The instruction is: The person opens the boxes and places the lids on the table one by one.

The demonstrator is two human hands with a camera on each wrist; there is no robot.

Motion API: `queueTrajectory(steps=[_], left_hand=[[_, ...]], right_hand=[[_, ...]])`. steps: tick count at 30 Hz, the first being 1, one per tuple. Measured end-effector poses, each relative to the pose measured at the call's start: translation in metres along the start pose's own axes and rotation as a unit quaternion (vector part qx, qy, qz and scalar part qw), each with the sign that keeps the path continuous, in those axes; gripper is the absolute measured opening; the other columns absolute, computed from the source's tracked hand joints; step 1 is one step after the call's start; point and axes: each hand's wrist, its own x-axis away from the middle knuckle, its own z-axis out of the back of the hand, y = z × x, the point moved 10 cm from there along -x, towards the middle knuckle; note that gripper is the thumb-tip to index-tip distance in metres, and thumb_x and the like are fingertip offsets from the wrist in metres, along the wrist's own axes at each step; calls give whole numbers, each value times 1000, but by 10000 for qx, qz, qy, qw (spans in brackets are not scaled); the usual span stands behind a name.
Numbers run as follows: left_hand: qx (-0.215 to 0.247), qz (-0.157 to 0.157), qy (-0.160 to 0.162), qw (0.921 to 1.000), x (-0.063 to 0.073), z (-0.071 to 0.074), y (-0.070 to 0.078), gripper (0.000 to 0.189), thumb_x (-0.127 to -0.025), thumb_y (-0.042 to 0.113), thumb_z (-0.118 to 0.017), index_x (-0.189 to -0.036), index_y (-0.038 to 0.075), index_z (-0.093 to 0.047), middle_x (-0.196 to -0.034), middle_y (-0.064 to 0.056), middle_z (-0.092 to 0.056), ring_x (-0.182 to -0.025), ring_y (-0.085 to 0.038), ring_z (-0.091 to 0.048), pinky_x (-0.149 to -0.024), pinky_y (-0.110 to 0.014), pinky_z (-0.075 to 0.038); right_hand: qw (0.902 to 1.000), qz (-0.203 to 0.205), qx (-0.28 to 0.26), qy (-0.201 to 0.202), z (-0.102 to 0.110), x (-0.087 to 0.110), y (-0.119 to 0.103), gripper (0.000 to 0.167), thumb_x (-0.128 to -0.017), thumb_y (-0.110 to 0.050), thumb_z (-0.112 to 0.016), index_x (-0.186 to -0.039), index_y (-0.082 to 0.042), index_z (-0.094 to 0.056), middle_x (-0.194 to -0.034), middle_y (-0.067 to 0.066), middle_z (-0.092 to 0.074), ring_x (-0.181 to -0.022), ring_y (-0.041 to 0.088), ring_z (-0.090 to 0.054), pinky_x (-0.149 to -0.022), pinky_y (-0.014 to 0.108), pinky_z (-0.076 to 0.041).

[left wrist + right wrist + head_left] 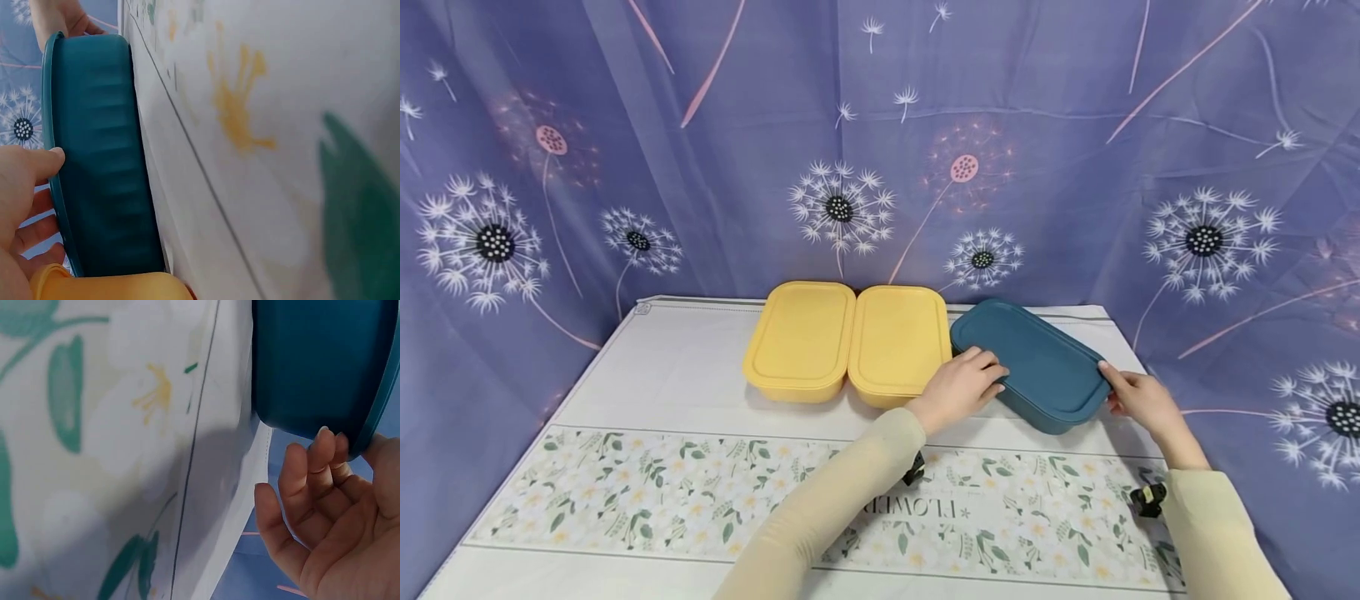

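Note:
A dark teal lidded box (1037,358) sits at an angle on the right part of the table. My left hand (962,387) is at its near left edge, the thumb on the rim and the other fingers over the lid side, as the left wrist view shows. At the right corner, my right hand (1142,404) pinches the rim, thumb on top and fingertips below. Its outer fingers (269,503) stand away from the box. Beside the left hand is a yellow lidded box (901,340), with a second yellow box (801,333) to its left.
A white tablecloth (647,375) with a printed floral band (685,492) covers the table. Behind and around it hangs a purple dandelion-print curtain (737,167). A small black device (1148,500) is by the right wrist.

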Motion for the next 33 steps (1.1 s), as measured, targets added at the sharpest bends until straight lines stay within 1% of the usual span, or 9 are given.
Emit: queueTrajectory(steps=[3, 7, 10, 13, 15, 19, 21, 28, 33], left_hand=[[261, 44, -58, 9996, 0, 2, -2, 30, -105, 36, -56, -127, 22, -70, -120, 6, -64, -110, -10, -55, -97, -17, -45], [583, 225, -213, 9978, -2, 4, -13, 32, -104, 39, -56, -127, 20, -69, -122, 4, -63, -110, -11, -56, -95, -18, -46], [591, 496, -334, 9965, -3, 4, -27, 36, -103, 43, -56, -128, 21, -69, -122, 5, -61, -111, -11, -56, -95, -20, -47], [522, 742, -476, 9947, -4, 3, -40, 37, -102, 45, -57, -127, 21, -69, -123, 5, -62, -112, -11, -56, -95, -22, -47], [463, 787, -586, 9941, -4, 2, -43, 37, -102, 45, -57, -127, 21, -70, -123, 5, -63, -111, -12, -56, -96, -23, -47], [321, 709, -694, 9945, -6, 1, -40, 36, -102, 45, -57, -126, 21, -70, -121, 5, -64, -109, -12, -56, -97, -23, -47], [284, 669, -683, 9950, -6, 3, -36, 35, -102, 45, -57, -125, 22, -71, -119, 5, -64, -106, -12, -56, -94, -22, -47], [209, 595, -483, 9968, 0, 10, -20, 32, -102, 43, -58, -121, 21, -72, -112, 4, -64, -98, -12, -55, -82, -18, -51], [64, 458, -290, 9985, 7, 13, -9, 27, -102, 40, -60, -119, 23, -74, -108, 6, -64, -94, -11, -54, -78, -16, -50]], right_hand=[[9999, 1, 104, -68, -1, 3, -2, 70, -108, -54, -31, -82, 0, -67, -67, 4, -65, -66, 22, -63, -64, 33, -48], [9989, -112, 206, -403, -6, 10, -4, 73, -107, -58, -29, -83, -1, -68, -65, 4, -63, -65, 23, -59, -66, 35, -44], [9978, -170, 226, -602, -10, 15, -6, 74, -105, -61, -29, -87, -1, -70, -67, 4, -64, -67, 24, -58, -69, 37, -44], [9979, -117, 283, -565, -9, 17, -8, 73, -105, -60, -31, -90, -1, -72, -70, 4, -66, -69, 24, -59, -68, 36, -44], [9981, -48, 350, -505, -7, 17, -9, 72, -106, -58, -33, -90, 0, -73, -70, 4, -67, -69, 23, -59, -66, 35, -43], [9980, 24, 491, -409, -3, 16, -10, 71, -107, -55, -33, -88, 0, -73, -69, 3, -67, -67, 23, -59, -64, 35, -43], [9979, 9, 522, -384, -1, 16, -9, 70, -107, -55, -33, -87, 0, -72, -69, 2, -66, -67, 23, -60, -64, 35, -43], [9986, -46, 451, -287, 4, 14, -5, 70, -107, -56, -33, -82, -2, -70, -69, 3, -67, -69, 24, -62, -66, 38, -48], [9988, -44, 434, -218, 6, 12, -1, 69, -107, -55, -34, -83, -1, -70, -72, 5, -69, -69, 24, -66, -69, 47, -53]])
